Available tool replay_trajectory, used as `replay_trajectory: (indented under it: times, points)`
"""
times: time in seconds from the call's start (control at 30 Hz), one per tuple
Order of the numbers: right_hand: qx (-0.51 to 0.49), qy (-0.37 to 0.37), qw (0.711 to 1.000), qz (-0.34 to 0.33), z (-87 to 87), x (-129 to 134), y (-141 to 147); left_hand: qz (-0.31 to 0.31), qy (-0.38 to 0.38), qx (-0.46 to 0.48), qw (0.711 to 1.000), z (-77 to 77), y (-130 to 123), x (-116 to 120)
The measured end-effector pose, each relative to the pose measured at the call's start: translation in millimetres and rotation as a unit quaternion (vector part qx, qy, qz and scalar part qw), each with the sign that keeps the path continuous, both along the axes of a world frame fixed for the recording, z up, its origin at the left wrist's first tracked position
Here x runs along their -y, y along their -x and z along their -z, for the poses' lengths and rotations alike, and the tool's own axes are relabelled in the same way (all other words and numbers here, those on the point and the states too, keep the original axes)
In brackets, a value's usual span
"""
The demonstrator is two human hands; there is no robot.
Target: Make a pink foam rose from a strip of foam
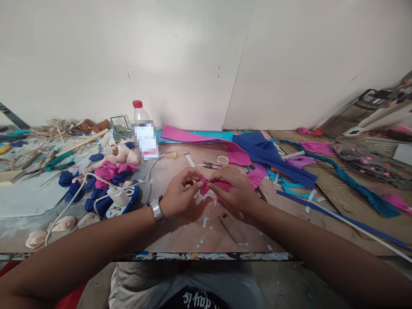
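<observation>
Wall: plain white panels [180, 56], one seam running down right of centre, a few dark scuffs
Bottle: clear plastic bottle [140, 115] with a red cap, upright near the wall; something bright in front of it is pixelated out, can't tell what
Power strip: blue-and-white power strip [131, 198] on the left, white plug [119, 196] in it, white cord [69, 209] looping around
Pliers: teal-handled pliers [61, 161] lying among the scraps, further left
Wood bits: messy heap of slivers [53, 131] at the back left, plus a pale wooden block [11, 177] by the left edge
Right side: brown cardboard [343, 210] lying flat, long thin white rod [357, 229] slanting across toward the near edge
</observation>
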State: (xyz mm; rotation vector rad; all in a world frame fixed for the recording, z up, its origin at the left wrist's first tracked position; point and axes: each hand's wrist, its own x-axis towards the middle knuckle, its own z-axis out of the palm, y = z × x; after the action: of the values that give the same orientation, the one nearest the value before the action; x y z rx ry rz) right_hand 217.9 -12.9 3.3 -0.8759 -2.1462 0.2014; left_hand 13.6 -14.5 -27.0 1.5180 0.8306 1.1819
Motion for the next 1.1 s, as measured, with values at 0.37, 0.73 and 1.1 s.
replay_trajectory:
  times: [0.37, 0.73, 1.1]
  points:
    - [-0.010, 0.004, 1.000, 0.000, 2.0, -0.5, -0.1, 0.002, -0.072, -0.075, 0.995, 0.2, 2.4, 3.5]
    - [0.019, -0.001, 1.000, -0.011, 6.7, -2.8, -1.8, 0.034, -0.078, -0.060, 0.995, 0.0, 3.7, 3.3]
    - [0.009, -0.002, 0.999, -0.033, 8.5, -5.2, -2.2, 0.023, -0.058, -0.081, 0.995, 1.7, 2.7, 3.3]
